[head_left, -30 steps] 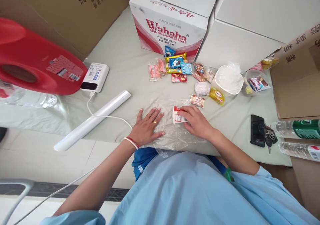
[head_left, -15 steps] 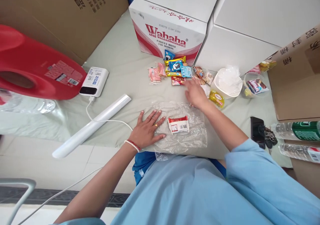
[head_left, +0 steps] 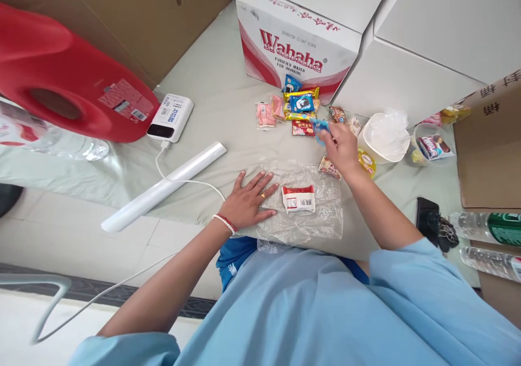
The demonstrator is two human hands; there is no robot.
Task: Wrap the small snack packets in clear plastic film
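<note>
My left hand (head_left: 247,201) lies flat with fingers spread on the left edge of a clear plastic bag (head_left: 329,219). On the bag, just right of it, rests a red and white wrapped snack (head_left: 298,198). My right hand (head_left: 342,147) pinches a light blue snack packet (head_left: 321,131), held over the right side of a pile of wrapped snacks. That pile includes a red packet (head_left: 303,128), a dark blue packet (head_left: 302,103), yellow packets (head_left: 301,94) and pink packets (head_left: 266,115). A small beige and red packet (head_left: 330,167) lies below my right hand, at the bag's upper edge.
A white bowl (head_left: 376,143) holding a plastic bag and a clear tub (head_left: 427,159) with snacks stand right. A Wahaha carton (head_left: 299,45) stands behind. Leftward are a white tube-like bar (head_left: 163,187), a cabled white device (head_left: 171,117) and a red jug (head_left: 81,78). Bottles (head_left: 472,225) lie far right.
My right hand has picked the light blue packet off the pile and drawn it slightly back. My left hand stays flat on the bag. The whole view has shifted a little.
</note>
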